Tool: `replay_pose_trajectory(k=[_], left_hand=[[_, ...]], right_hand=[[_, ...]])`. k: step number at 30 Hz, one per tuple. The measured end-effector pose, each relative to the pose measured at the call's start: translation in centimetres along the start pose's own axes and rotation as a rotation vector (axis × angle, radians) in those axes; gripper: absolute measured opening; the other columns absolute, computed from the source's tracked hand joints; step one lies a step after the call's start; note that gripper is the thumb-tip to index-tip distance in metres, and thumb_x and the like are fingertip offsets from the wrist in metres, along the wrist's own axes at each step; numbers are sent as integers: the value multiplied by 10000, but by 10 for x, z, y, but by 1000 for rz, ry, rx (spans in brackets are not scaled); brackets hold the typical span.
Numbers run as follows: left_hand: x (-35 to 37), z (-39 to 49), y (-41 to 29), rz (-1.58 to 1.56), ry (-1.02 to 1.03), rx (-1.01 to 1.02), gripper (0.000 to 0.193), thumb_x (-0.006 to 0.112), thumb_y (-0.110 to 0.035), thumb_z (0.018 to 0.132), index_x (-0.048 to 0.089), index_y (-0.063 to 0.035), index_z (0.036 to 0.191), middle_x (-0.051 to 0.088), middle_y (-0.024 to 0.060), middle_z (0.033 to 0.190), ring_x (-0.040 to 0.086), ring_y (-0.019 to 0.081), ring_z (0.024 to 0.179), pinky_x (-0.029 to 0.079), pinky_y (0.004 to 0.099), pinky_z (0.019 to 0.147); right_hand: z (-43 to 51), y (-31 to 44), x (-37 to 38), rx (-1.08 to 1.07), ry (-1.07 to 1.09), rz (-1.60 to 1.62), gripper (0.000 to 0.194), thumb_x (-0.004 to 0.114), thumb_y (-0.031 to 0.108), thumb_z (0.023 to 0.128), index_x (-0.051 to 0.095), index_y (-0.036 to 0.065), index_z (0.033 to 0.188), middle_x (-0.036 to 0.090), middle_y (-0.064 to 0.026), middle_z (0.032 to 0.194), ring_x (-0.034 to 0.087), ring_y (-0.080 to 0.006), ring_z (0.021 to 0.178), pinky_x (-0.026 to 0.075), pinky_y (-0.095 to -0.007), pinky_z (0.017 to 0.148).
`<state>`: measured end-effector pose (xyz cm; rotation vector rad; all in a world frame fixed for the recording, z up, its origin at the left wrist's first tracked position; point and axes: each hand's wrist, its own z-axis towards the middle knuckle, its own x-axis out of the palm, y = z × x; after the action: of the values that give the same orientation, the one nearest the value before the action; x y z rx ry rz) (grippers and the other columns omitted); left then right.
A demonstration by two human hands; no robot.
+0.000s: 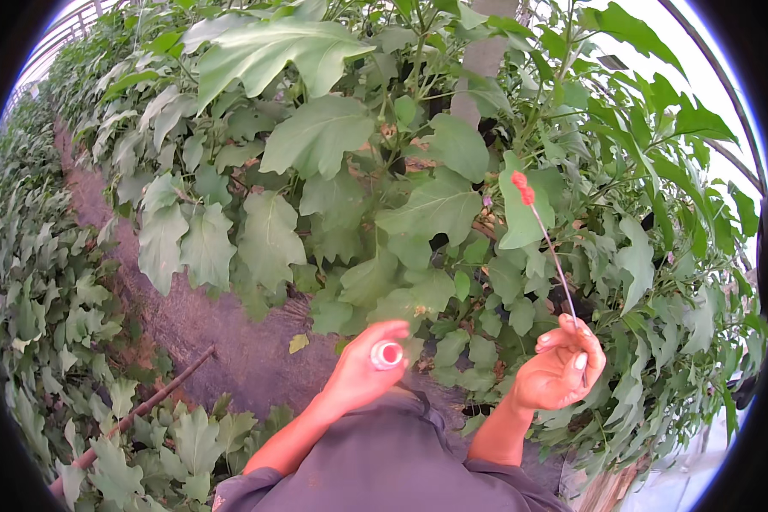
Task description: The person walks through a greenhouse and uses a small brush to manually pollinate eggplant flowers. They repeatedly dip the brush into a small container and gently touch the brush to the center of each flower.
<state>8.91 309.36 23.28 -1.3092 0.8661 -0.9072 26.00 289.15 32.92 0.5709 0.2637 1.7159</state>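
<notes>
My left hand [361, 374] is closed around a small open-mouthed bottle [387, 354]; its white rim and reddish inside face up towards me. Between the fingertips of my right hand [560, 368] is a thin stick [557, 262], slanting up and to the left. A bright red wad [523, 187] is fixed at its far end, in front of a broad green leaf [521, 221]. Eggplant plants [422, 205] with large lobed leaves and a few small purple flowers [487, 201] stand before both hands.
A ground-covered path [224, 333] runs between plant rows and away to the upper left. From the lower left a reddish-brown pole [147, 406] juts over it. A grey post [477, 64] rises among the plants. Greenhouse framing [720, 70] curves along the right.
</notes>
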Motion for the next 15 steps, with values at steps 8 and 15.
replay_pose_trajectory(k=[8, 15], left_hand=[[53, 89, -96, -49, 95, 354, 1019, 808, 55, 883, 351, -79, 1784, 539, 208, 1653, 536, 296, 1552, 449, 405, 1228], [86, 103, -79, -10, 190, 106, 991, 792, -10, 916, 342, -86, 1795, 791, 107, 1266, 632, 246, 1466, 469, 365, 1216]], right_hand=[[17, -17, -13, -6, -41, -6, 342, 521, 166, 1085, 670, -68, 1285, 770, -312, 1124, 683, -218, 693, 540, -277, 576], [18, -54, -9, 97, -78, 20, 325, 514, 166, 1101, 678, -64, 1260, 781, -277, 1090, 654, -194, 640, 541, -299, 635]])
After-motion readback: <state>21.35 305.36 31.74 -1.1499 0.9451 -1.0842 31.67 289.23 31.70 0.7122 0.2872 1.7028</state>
